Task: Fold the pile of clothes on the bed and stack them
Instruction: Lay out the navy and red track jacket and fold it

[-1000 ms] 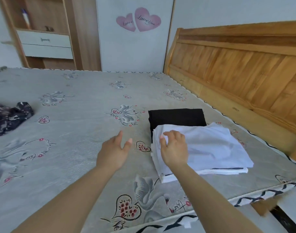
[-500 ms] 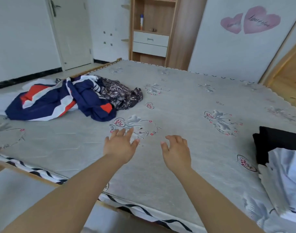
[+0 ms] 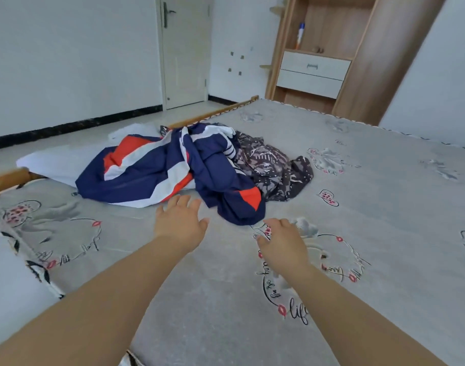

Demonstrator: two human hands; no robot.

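Note:
A crumpled pile lies on the grey flowered bed (image 3: 358, 207). Its front piece is a navy, white and orange-red garment (image 3: 173, 170). Behind it to the right sits a dark patterned garment (image 3: 273, 167), and a white cloth (image 3: 54, 162) spreads at the pile's left. My left hand (image 3: 181, 223) reaches out with straight fingers, just short of the navy garment's near edge, holding nothing. My right hand (image 3: 281, 241) hovers over the mattress with loosely bent fingers, a little in front of the navy garment's lowest corner, also holding nothing. The folded stack is out of view.
The bed's wooden frame (image 3: 218, 112) runs behind the pile, with tiled floor and a white door (image 3: 185, 51) beyond. A wooden shelf unit with white drawers (image 3: 315, 67) stands at the back right. The bed's patterned edge (image 3: 28, 260) is at my left.
The view has swung left, away from the folded white and black stack, which has left the frame. Both hands have moved from that stack toward the unfolded pile.

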